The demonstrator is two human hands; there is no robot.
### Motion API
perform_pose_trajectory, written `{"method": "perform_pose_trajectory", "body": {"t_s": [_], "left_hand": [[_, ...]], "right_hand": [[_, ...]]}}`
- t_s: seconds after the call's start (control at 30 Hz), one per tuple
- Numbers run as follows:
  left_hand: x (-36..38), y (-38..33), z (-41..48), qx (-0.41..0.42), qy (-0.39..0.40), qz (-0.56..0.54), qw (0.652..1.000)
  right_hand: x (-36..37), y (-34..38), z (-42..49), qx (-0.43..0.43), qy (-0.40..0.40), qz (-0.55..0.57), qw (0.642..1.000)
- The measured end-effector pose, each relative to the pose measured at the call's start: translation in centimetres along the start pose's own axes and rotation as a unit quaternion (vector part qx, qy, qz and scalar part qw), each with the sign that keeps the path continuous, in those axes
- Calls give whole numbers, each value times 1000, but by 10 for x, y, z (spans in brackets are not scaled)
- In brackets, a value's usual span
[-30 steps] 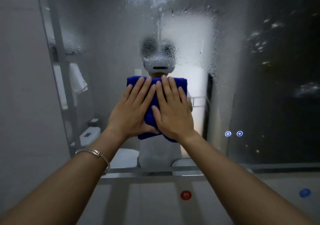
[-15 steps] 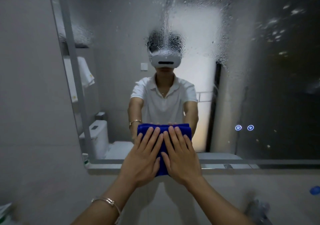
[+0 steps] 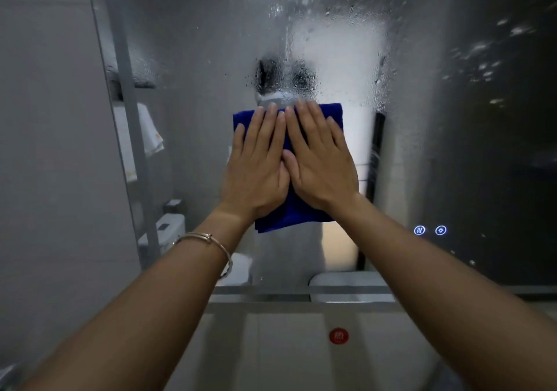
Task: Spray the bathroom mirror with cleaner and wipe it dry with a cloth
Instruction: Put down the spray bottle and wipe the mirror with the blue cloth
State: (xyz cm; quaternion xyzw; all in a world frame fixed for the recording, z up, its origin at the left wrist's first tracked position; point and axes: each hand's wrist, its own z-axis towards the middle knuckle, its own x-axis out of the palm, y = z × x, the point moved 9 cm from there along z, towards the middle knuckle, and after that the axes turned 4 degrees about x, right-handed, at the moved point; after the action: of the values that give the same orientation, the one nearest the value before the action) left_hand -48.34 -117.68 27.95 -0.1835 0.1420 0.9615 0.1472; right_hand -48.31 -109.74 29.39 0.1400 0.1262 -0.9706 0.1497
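A folded dark blue cloth (image 3: pixel 297 214) lies flat against the bathroom mirror (image 3: pixel 196 43) at mid height. My left hand (image 3: pixel 256 164) and my right hand (image 3: pixel 321 163) press on it side by side, fingers straight and pointing up, thumbs touching in the middle. Above the cloth the glass is covered with spray droplets and white foam streaks. Below the cloth the glass looks smoother. No spray bottle is in view.
Two lit round touch icons (image 3: pixel 430 230) glow on the mirror's lower right. The mirror's lower metal edge (image 3: pixel 271 295) runs just under my forearms. A red round sticker (image 3: pixel 338 336) sits on the white surface below. A tiled wall (image 3: pixel 45 149) borders the mirror on the left.
Both hands slid the cloth down to the mirror's lower edge half a second ago, then back up to mid height. The camera view tilted along with them.
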Motion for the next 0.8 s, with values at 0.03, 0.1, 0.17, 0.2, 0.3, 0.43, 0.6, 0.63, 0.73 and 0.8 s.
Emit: {"method": "perform_pose_trajectory", "body": {"t_s": [0.03, 0.1, 0.17, 0.2, 0.3, 0.43, 0.6, 0.63, 0.73, 0.8], "left_hand": [[0, 1, 0, -5, -8, 6, 1000], [4, -1, -10, 4, -24, 27, 999], [8, -5, -21, 28, -35, 45, 998], [10, -6, -25, 39, -40, 48, 997], [10, -8, -32, 48, -59, 55, 996], [17, -13, -49, 55, -52, 50, 996], [22, -14, -60, 98, -21, 68, 993], [21, -13, -58, 113, -15, 69, 991], [9, -2, -38, 133, -23, 73, 988], [-7, 12, -15, 130, -46, 83, 987]], "right_hand": [[0, 0, 1, 1, -2, 1, 1000], [4, 1, -11, 10, -6, 4, 1000], [9, 4, -27, 20, -13, 5, 1000], [11, 5, -33, 24, -16, 5, 1000], [14, 6, -42, 22, -34, 7, 999], [16, 10, -67, 18, -41, 38, 998], [22, 15, -78, 11, -40, 16, 999], [21, 15, -73, 0, -42, 10, 999], [11, 16, -45, -28, -60, 5, 998], [4, 17, -17, -32, -76, 5, 997]]}}
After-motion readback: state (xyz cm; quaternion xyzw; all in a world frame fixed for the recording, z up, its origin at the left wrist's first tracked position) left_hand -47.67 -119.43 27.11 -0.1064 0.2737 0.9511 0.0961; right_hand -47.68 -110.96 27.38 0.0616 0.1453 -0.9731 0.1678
